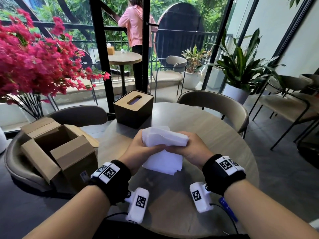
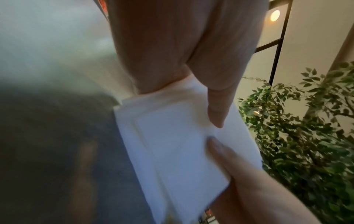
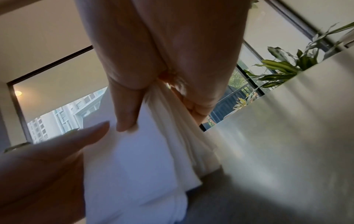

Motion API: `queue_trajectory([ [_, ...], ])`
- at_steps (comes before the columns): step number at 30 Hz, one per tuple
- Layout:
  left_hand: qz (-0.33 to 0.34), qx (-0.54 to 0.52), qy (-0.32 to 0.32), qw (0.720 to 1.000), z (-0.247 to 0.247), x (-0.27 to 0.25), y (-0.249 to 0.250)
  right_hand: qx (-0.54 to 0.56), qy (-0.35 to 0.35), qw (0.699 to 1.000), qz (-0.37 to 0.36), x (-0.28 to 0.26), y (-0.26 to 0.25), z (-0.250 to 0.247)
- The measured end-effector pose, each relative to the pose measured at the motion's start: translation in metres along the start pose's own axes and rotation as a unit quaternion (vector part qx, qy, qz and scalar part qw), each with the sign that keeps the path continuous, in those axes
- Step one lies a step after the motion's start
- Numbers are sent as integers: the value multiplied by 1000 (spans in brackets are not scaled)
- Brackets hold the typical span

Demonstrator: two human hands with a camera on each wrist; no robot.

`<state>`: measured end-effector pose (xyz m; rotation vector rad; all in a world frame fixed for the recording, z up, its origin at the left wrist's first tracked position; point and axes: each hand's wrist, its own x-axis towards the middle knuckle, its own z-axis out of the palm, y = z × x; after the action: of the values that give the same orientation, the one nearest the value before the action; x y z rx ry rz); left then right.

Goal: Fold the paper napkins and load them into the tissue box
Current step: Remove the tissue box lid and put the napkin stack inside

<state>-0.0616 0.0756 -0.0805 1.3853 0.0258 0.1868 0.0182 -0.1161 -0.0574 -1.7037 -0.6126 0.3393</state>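
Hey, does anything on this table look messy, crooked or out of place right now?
Only the napkin stack: both hands, left hand and right hand, grip it bent, and its sheet edges fan out unevenly. The tissue box stands upright with its lid on.

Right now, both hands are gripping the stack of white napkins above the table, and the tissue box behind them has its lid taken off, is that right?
Not quite: the tissue box has its slotted lid on, as the head view shows. The rest holds: the left hand and right hand grip the napkins above the table.

Tissue box (image 1: 133, 107) sits behind the napkins (image 1: 164, 144); cardboard box (image 1: 58, 150) lies left.
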Motion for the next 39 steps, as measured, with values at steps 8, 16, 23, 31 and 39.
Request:
queue_trajectory([
  [8,18,25,53,998,0,5,-5,-10,9,1000,-12,3,-4,-9],
  [16,-1,64,46,997,-4,9,-11,-1,-11,1000,24,5,-2,-13],
  [23,-9,62,91,994,-9,6,-10,-17,-10,1000,21,7,-5,-13],
  [31,-2,45,15,999,-7,5,1,-63,-28,997,20,12,-6,-11],
  [39,-26,31,21,999,-21,3,6,-132,-28,991,14,5,-15,-27],
])
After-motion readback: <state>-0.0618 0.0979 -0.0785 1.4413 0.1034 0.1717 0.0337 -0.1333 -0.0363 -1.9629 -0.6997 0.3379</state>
